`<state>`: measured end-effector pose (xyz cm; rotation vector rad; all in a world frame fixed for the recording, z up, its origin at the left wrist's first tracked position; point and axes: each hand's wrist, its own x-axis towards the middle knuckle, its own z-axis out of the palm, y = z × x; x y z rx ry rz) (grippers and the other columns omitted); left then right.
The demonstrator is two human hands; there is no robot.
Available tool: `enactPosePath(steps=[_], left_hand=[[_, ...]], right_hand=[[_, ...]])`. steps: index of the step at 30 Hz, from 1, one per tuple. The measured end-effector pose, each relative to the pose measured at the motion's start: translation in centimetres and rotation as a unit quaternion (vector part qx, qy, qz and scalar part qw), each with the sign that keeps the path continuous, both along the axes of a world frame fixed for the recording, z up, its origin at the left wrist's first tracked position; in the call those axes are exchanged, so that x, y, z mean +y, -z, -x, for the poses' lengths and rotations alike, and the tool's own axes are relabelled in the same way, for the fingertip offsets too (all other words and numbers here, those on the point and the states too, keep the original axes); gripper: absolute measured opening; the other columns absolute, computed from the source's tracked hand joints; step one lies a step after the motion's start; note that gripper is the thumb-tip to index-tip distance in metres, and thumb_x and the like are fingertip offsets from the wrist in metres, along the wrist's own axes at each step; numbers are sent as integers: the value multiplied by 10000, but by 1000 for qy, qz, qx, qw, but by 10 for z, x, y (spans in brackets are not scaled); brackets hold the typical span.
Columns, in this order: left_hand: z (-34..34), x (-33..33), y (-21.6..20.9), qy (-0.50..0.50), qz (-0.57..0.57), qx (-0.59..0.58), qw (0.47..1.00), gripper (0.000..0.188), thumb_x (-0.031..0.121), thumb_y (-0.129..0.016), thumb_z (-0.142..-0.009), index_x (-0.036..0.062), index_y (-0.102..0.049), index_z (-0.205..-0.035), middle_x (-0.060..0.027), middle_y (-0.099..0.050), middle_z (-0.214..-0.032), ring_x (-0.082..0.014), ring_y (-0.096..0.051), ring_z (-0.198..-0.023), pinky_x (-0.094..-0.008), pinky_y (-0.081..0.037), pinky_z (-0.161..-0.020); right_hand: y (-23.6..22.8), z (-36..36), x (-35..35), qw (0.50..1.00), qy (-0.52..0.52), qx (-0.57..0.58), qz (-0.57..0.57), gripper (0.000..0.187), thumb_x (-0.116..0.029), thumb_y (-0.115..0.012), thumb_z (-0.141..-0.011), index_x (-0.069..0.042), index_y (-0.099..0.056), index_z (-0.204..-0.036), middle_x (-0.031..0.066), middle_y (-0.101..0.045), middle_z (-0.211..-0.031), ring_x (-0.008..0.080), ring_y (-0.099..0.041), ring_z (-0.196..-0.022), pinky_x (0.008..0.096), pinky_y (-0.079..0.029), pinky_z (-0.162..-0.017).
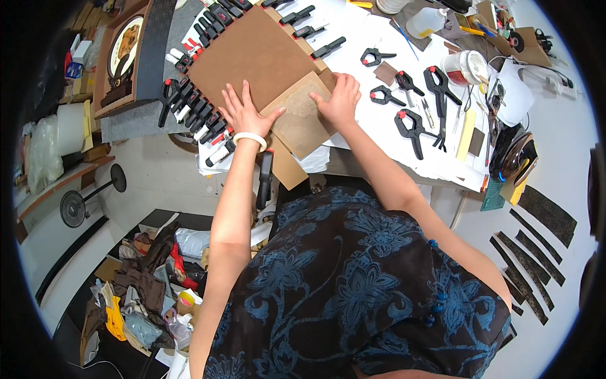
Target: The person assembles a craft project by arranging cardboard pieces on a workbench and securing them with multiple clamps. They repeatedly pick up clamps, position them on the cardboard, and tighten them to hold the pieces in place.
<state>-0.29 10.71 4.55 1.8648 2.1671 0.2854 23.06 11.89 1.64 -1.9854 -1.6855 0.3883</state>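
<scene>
Brown panel on the surface judged mostly clamped, black clamps lining its left and upper edges, near side by the tan board apparently remaining; left hand spread flat, right hand curled at the board's edge, grip unclear.

At three o'clock we see a white wall, dark strips against it at four and a power socket at two. A laden shelf and a round-headed fan stand at nine, our bench at twelve.
</scene>
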Motion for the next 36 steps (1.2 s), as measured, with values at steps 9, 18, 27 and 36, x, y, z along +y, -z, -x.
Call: enactPosePath(steps=[9,18,27,36], left_hand=[[-2,2,1,-4,-7,14,1000,1319,667,-920,-575,193,-304,-1642,-224,-116,-1728,-396,-67,-1610,-656,-77,-1252],[-3,2,1,-17,5,8,1000,1314,621,-937,-574,215,-293,-1645,-219,-82,-1736,-399,-52,-1612,-650,-82,-1255],[-7,2,4,-28,3,10,1000,1290,578,-941,-608,217,-276,-1653,-210,-78,-1738,-392,-61,-1613,-639,-100,-1258],[-13,2,3,-59,22,28,998,1254,573,-922,-651,246,-254,-1661,-178,-71,-1751,-354,-56,-1621,-608,-106,-1270]], right_hand=[[36,-35,74,900,-41,347,261,1002,-511,-987,-609,88,-597,-1312,214,-727,-1184,297,-719,-1099,392,-560,-980],[30,-31,90,857,-26,385,342,914,-384,-1026,-591,95,-612,-1251,206,-738,-1139,274,-732,-1022,376,-574,-919],[39,-22,82,872,9,393,293,887,-317,-1019,-615,76,-609,-1297,195,-743,-1185,263,-740,-1038,377,-577,-928],[28,-14,85,901,-10,294,319,584,-275,-955,-746,43,-694,-1160,152,-773,-1017,222,-749,-855,363,-595,-801]])
